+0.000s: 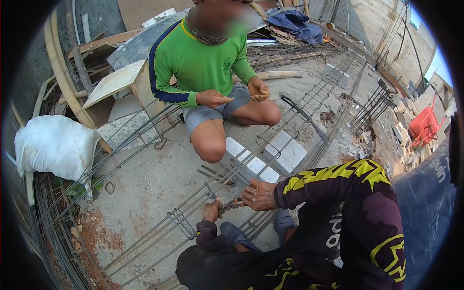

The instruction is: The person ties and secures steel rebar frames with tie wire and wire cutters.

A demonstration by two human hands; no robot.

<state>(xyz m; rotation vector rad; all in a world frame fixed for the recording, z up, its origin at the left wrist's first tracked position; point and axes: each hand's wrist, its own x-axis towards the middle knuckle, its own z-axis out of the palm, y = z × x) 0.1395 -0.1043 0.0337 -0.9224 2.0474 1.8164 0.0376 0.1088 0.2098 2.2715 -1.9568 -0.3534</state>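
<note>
A long rebar cage [180, 223], thin bars with square stirrups, runs diagonally across the ground before me. My left hand [211, 210] is closed around a bar beside a stirrup; a finger points upward there. In my right hand [259, 195] are pincers [236, 203], their handles in the fist and their jaws near the left hand at the bars. Dark sleeves with yellow print cover my arms. White blocks [286, 151] lie under the cage just beyond my right hand.
Opposite me squats a person in a green shirt [208, 67], both hands before the body. A white sack [58, 145] and bundled bars stand at the left. Farther right are upright rebar pieces [372, 108] and a red wheelbarrow [424, 126]. Sandals [237, 236] rest near the cage.
</note>
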